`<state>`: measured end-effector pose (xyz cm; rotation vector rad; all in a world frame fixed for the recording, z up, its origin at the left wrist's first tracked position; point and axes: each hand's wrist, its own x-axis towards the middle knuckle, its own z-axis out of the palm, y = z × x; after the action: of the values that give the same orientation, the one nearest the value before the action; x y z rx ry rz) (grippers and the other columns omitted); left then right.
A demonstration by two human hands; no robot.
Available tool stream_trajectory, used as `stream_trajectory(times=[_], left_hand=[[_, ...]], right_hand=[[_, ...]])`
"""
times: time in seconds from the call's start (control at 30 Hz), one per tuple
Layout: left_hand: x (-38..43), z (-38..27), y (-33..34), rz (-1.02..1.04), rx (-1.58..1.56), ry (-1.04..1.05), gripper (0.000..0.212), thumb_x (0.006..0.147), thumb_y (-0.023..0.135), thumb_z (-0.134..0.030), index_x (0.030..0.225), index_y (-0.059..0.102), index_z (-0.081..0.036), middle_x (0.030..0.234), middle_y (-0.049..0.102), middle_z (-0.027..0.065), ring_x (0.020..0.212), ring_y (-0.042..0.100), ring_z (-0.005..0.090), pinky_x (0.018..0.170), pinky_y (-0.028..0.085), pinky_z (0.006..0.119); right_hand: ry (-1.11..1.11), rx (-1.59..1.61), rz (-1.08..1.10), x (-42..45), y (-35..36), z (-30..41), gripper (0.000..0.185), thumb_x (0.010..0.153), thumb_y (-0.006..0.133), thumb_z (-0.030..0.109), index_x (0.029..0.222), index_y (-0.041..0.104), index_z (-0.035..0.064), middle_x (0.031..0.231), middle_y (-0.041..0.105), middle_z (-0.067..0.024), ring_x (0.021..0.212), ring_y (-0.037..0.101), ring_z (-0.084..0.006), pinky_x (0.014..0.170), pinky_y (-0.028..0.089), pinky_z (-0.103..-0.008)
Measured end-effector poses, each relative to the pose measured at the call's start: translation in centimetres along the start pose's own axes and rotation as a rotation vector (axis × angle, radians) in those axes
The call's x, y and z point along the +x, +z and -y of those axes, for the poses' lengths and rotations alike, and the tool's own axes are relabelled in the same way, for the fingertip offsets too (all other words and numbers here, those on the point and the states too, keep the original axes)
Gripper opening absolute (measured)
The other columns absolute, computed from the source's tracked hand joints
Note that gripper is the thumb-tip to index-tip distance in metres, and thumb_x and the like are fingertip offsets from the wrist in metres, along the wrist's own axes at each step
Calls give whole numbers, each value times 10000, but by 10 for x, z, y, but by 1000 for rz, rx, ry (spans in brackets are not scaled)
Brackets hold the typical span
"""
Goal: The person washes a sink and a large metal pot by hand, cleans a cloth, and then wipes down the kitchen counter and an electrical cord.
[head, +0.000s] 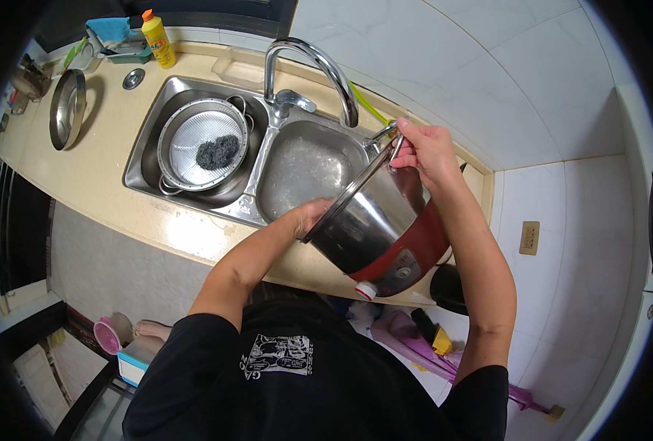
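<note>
A stainless steel electric cooking pot [384,215] with a red base and a dial is tilted, its mouth facing the right-hand sink basin [310,160]. My right hand [424,146] grips the pot's metal loop handle at the far side of the rim. My left hand [314,214] reaches in at the pot's mouth by the near rim; its fingers are hidden behind the rim. The pot's interior is out of sight. A chrome gooseneck faucet [310,49] arches over the basin, which has a wet, glistening bottom.
In the left basin sits a perforated steamer basket [180,138] with a dark steel-wool scourer [218,152] inside. A metal bowl [67,110], sink strainer [133,79] and yellow bottle [158,41] stand on the counter [106,160]. A purple umbrella [414,342] lies below.
</note>
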<state>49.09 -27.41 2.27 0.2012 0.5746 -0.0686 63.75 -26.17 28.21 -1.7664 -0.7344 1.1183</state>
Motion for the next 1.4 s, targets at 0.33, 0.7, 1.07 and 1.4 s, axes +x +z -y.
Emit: stream_trajectory(times=[0.33,0.7,1.07,1.4], left_hand=[[61,24,-50,121,-85,-108,283,874,476,-235,896,618,9,779,642,139,608,631,213,534,547,318],[-55,-5,31,-136,254,-64,222,873,481,-189,887,634,-29,731,653,114,605,637,216,552,541,343],[-28,-38,-25,-414,297,63,273,887,473,-261,753,610,-66,588,598,80,442,568,195,354,442,331],[-83,-87,11,-606,919,422,298,862,515,-307,770,653,-60,515,544,71,305,456,173,268,353,304]], right_hand=[[2,-45,-43,6,-4,-4,350,855,584,244,686,558,-61,563,546,-96,423,544,-148,389,476,-216],[60,7,-56,-2,-20,-14,315,864,568,230,684,538,-27,606,554,-88,457,537,-141,431,499,-224],[65,123,-163,-48,-84,-53,285,838,600,218,671,529,-2,604,541,-68,460,516,-149,396,444,-257],[134,-61,-280,-97,-95,-136,281,746,691,285,671,554,51,629,566,-23,536,551,-118,462,473,-301]])
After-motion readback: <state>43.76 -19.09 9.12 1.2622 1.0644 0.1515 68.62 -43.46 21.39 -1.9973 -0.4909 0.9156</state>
